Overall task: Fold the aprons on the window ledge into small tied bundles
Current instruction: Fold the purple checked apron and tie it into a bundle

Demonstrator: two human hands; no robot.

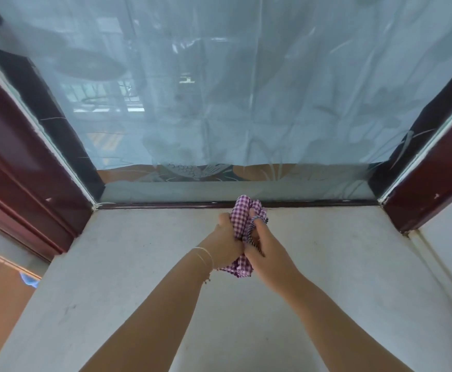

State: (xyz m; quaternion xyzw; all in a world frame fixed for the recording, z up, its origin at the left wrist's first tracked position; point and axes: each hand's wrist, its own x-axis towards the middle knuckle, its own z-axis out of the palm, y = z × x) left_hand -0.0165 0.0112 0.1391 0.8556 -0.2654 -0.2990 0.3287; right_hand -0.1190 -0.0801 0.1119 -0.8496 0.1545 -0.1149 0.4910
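Observation:
A purple-and-white checked apron (241,218) is bunched into a small bundle above the pale window ledge (139,264), near the window's bottom rail. My left hand (226,244) grips the bundle from the left. My right hand (266,251) grips it from the right, and a dark striped tie string (253,238) runs round its finger and across the cloth. A corner of the fabric sticks out below my hands. No other apron is in view.
The frosted window pane (246,103) with a sheer covering rises behind the ledge. Dark red frame posts stand at the left (26,162) and right (429,178). A thin bracelet circles my left wrist (204,257).

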